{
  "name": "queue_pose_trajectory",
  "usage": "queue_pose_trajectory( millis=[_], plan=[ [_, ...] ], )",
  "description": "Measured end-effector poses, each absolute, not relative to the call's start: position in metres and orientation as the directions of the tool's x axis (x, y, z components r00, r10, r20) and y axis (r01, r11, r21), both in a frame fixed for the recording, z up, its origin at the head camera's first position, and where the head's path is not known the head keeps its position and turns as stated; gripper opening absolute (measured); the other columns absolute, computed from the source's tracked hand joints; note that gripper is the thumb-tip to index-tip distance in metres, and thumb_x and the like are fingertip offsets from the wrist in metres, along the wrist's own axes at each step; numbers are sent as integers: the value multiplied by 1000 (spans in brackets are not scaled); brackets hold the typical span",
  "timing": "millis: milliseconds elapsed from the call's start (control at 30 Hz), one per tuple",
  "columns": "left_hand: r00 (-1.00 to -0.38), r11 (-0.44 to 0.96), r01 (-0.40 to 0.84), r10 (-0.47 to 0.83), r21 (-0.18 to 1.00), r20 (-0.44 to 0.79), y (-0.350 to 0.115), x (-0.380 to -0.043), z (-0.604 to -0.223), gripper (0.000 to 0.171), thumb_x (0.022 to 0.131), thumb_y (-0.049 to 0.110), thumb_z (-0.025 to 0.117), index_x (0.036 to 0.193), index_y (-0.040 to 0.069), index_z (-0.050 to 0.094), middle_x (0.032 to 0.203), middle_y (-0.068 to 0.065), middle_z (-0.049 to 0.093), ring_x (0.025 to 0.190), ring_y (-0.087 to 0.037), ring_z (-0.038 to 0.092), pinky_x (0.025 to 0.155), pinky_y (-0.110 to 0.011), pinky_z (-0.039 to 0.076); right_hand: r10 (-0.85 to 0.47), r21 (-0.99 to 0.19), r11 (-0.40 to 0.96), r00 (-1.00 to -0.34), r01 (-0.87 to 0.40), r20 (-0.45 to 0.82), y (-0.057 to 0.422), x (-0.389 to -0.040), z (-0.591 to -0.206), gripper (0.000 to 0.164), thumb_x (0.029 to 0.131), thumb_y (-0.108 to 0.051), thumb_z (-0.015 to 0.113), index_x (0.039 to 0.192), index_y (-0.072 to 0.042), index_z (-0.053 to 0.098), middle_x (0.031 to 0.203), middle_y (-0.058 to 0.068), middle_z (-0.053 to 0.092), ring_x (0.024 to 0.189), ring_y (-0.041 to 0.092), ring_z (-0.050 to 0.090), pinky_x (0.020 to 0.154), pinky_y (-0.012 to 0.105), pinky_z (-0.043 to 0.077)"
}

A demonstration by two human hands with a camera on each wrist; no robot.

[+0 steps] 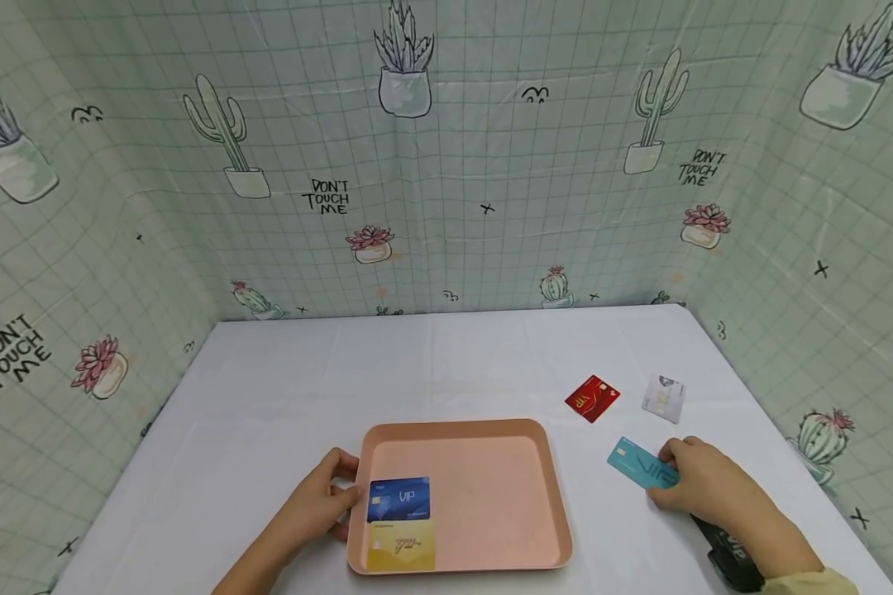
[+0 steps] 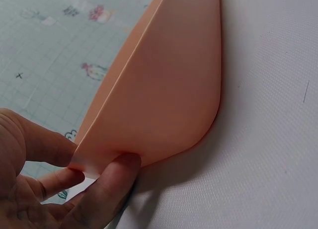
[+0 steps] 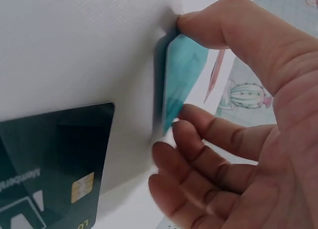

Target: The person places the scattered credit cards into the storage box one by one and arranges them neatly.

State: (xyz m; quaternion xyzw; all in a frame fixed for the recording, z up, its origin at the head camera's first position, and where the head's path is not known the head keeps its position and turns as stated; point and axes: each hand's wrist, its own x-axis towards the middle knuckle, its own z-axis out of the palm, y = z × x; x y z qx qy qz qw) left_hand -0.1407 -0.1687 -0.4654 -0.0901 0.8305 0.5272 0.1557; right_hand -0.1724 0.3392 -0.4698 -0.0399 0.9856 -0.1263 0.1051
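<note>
Peach tray [image 1: 502, 504] sits on the table [image 1: 305, 372], its left edge gripped by the left hand [image 1: 314, 506]; inside lie a blue card [image 1: 409, 500] and a yellow card [image 1: 400, 555]. Rightward: a red card [image 1: 592, 398], a teal card [image 1: 636, 463] pinched between the right hand [image 1: 714, 487]'s thumb and fingers, a pale card [image 1: 666, 401], a dark card [image 3: 54, 164].

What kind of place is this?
Maybe a little indoor corner set up for handling things. A white table sits between walls of cactus-print sheeting on three sides, and a pink tray and a light blue card are at the person's hands.
</note>
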Motion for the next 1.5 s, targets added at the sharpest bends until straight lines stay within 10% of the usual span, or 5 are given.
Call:
queue_pose_trajectory(
  millis=[1500],
  plan=[
    [-939, 420, -309, 9, 853, -345, -168, -138, -466, 32, 94, -1, 63, 125, 3, 54, 123, -17, 59, 74, -21, 58, 52, -40, 62, -183, -274, 947, -983, -169, -24, 314, -174, -445, 55, 73, -32, 90, 108, 3, 68, 98, 10, 66, 83, 21, 59, 79, 49, 62]
  ],
)
